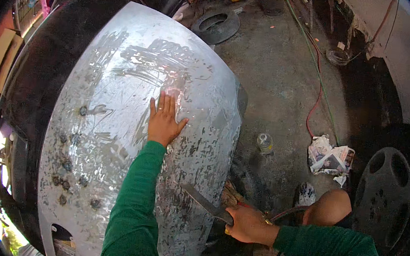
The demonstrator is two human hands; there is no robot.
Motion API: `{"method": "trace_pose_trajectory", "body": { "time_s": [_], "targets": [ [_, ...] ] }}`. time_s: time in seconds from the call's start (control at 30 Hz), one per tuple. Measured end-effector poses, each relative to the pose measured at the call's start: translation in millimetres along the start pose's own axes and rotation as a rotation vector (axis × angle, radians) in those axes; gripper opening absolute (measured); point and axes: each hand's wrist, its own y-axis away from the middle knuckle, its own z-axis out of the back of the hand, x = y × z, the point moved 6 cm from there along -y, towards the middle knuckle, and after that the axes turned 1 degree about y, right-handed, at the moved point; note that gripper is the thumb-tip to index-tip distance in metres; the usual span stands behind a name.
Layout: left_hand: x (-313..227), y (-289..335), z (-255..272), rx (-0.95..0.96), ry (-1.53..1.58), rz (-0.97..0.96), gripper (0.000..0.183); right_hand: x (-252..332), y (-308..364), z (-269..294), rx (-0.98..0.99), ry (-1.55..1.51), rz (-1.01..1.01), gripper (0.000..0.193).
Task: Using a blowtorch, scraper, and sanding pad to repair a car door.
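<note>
A large car body panel [119, 83] of bare, scuffed metal lies before me, with grey smears and several dark burnt spots toward its left side. My left hand [165, 123] rests flat on its middle, palm down and fingers stretched out. Lower right, my right hand [249, 224] is closed around the handle end of a flat, bent metal bar [201, 202]. The bar's broad blade reaches over the panel's right edge. Whether the blade touches the surface I cannot tell. Green sleeves cover both arms.
On the concrete floor to the right are a clear bottle [264, 142], crumpled newspaper [331, 156] and a wheel cover [385, 196]. A tyre [216, 27] lies beyond the panel. A red hose [320, 90] and a green hose [327, 94] cross the floor. A cardboard box [1, 59] stands far left.
</note>
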Motion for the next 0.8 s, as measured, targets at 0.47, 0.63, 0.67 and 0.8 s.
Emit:
{"method": "trace_pose_trajectory", "body": {
  "time_s": [0.47,0.63,0.67,0.8],
  "targets": [
    [140,135,74,-0.028,-0.134,0.271,0.101,-3,4,-12,-0.099,0.092,0.174,0.065],
    [219,159,117,0.114,-0.215,0.592,0.1,5,12,-11,-0.085,0.041,0.209,0.07],
    [229,160,121,0.181,-0.202,0.694,0.1,4,12,-12,-0.069,0.056,0.169,0.071],
    [307,168,143,0.12,-0.186,0.639,0.083,3,4,-22,-0.06,0.05,0.163,0.07]
  ]
}}
